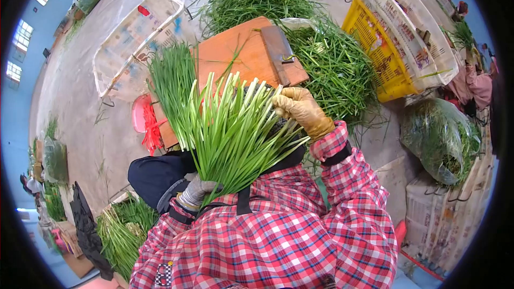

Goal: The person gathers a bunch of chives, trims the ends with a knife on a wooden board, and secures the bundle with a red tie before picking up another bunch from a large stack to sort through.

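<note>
A fanned bunch of green stalks [230, 134] lies across my lap, pale ends up. My left hand [197, 192], in a grey striped glove, is closed round its lower leafy end. At the bunch's upper right, my right hand [304, 111], in a yellowish glove, has its fingers pressed together at the pale stalk ends; whether it pinches one is too small to tell. Beyond the bunch is an orange board [235, 51] with a dark metal-edged block [281, 48] on it. Another bunch of greens [174, 85] rests along the board's left edge.
Loose green piles [257, 2] lie beyond and right of the board. A white crate [115, 53] stands at left, a yellow crate [375, 48] at right. Red strips [152, 134] hang by a pink container [140, 112]. A plastic bag of greens [441, 139] sits at right.
</note>
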Action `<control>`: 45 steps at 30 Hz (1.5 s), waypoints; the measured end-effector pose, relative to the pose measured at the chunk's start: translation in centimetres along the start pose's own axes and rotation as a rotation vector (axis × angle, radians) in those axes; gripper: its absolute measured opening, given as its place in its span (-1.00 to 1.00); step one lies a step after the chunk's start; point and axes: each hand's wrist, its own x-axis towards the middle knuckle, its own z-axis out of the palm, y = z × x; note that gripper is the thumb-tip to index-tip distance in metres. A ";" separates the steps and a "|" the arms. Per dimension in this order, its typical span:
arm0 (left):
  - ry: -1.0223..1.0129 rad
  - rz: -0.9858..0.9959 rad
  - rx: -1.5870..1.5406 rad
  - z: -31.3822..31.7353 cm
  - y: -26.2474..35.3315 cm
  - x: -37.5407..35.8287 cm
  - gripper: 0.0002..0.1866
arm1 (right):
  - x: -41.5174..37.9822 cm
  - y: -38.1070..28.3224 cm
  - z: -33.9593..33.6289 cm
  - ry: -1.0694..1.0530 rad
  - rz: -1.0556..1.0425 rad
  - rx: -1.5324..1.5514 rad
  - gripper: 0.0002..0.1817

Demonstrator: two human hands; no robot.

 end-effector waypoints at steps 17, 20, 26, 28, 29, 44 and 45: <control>-0.040 0.005 -0.368 -1.4 -1.5 0.3 -0.38 | 1.7 -0.5 2.3 0.097 0.031 0.096 -0.64; -0.010 0.011 -0.348 -1.3 -1.7 0.0 -0.38 | 2.3 0.4 2.2 0.098 -0.012 0.107 -0.73; 0.002 0.041 -0.372 0.2 -0.6 -0.4 -0.38 | -0.2 0.6 -0.5 0.146 -0.018 0.055 -0.80; -0.005 0.045 -0.397 0.1 -0.7 -0.4 -0.37 | -1.0 0.0 -2.8 0.253 -0.115 0.125 -0.83; -0.016 0.021 -0.394 -0.3 -0.9 -0.4 -0.38 | -0.8 0.1 -4.9 0.374 -0.253 0.142 -0.83; -0.049 -0.014 -0.338 0.1 -0.7 -0.2 -0.39 | 2.7 -6.6 0.0 -0.059 -0.738 -1.374 -0.54; -0.040 0.006 -0.329 0.3 -0.5 -0.3 -0.39 | 2.9 -6.6 0.8 -0.055 -0.742 -1.371 -0.54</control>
